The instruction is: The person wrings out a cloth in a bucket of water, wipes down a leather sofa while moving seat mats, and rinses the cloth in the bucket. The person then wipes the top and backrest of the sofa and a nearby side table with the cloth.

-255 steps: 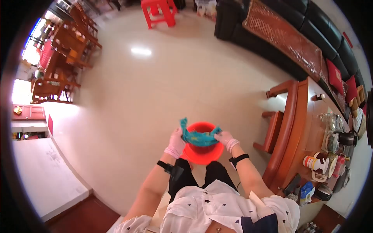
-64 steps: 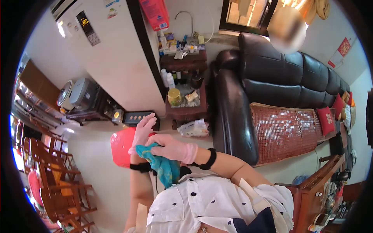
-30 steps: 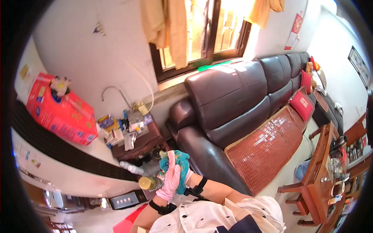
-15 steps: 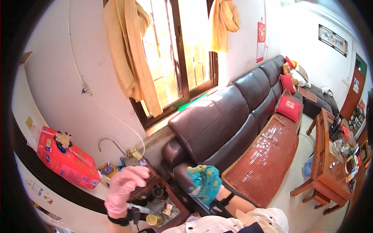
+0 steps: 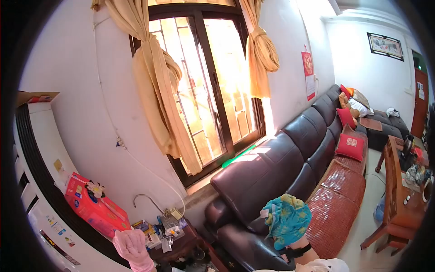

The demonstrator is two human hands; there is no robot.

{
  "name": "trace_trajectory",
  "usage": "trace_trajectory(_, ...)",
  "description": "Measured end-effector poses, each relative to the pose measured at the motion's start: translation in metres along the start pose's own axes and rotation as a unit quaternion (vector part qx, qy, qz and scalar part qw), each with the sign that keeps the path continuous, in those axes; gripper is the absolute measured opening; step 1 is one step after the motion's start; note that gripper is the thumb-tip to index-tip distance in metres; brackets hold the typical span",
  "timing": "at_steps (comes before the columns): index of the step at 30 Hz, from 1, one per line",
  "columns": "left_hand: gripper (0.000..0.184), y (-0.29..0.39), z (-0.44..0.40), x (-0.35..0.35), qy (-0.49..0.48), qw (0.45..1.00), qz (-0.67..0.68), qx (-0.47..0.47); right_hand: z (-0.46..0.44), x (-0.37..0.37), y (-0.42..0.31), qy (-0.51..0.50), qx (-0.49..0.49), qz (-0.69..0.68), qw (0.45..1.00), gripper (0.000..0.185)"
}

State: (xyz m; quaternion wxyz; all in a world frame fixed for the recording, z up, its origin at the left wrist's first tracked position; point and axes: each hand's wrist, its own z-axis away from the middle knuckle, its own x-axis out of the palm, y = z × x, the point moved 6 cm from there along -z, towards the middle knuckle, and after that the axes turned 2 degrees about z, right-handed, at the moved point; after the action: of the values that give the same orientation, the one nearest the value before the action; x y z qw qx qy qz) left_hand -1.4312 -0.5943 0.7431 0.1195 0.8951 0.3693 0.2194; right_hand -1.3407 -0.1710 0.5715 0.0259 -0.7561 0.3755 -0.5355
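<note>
My left hand (image 5: 132,248), in a pink rubber glove, is at the lower left in front of the side table, beside a red plastic-wrapped pack (image 5: 93,204). Its fingers look curled inward and nothing shows in them. My right hand is raised over the dark leather sofa's near seat, mostly hidden behind a bunched teal cloth (image 5: 288,220) with a yellow pattern. A small white tag sticks out at the cloth's left edge. Below it, a dark band (image 5: 302,250) circles my right wrist.
The leather sofa (image 5: 258,177) runs along the wall under a window (image 5: 204,86) with tied yellow curtains. A cluttered side table (image 5: 170,254) stands left of it, near a white fridge (image 5: 54,226). A wooden table (image 5: 401,199) with various items is at the right.
The view has tilted up and turned left. My right hand has lifted the teal cloth, which now spreads over the hand. My left hand sits lower, its fingers more folded than before.
</note>
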Motion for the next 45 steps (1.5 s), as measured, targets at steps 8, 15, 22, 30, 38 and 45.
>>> trace_trajectory(8,0.016,0.007,0.030,-0.031,0.171,0.982,-0.076,0.043,-0.012,0.043,-0.021,0.126,-0.071,0.274,0.951,0.019)
trace_trajectory(15,0.046,0.017,0.089,-0.069,0.302,0.914,-0.271,0.023,0.004,0.056,-0.023,0.124,-0.047,0.547,0.827,0.020)
trace_trajectory(22,0.043,0.044,0.083,-0.076,0.435,0.893,-0.108,-0.032,-0.001,0.047,-0.002,0.111,-0.035,0.494,0.862,0.033)
trace_trajectory(30,0.048,0.076,0.107,-0.089,0.414,0.894,-0.171,-0.005,0.026,-0.026,0.043,0.162,0.049,0.291,0.942,0.034)
trace_trajectory(38,0.047,0.061,0.117,-0.091,0.482,0.831,-0.277,-0.035,0.079,-0.062,0.038,0.230,0.055,0.262,0.936,0.035)
trace_trajectory(45,0.040,0.020,0.109,-0.109,0.419,0.883,-0.138,-0.160,0.219,-0.033,-0.033,0.364,-0.075,0.287,0.883,0.036)
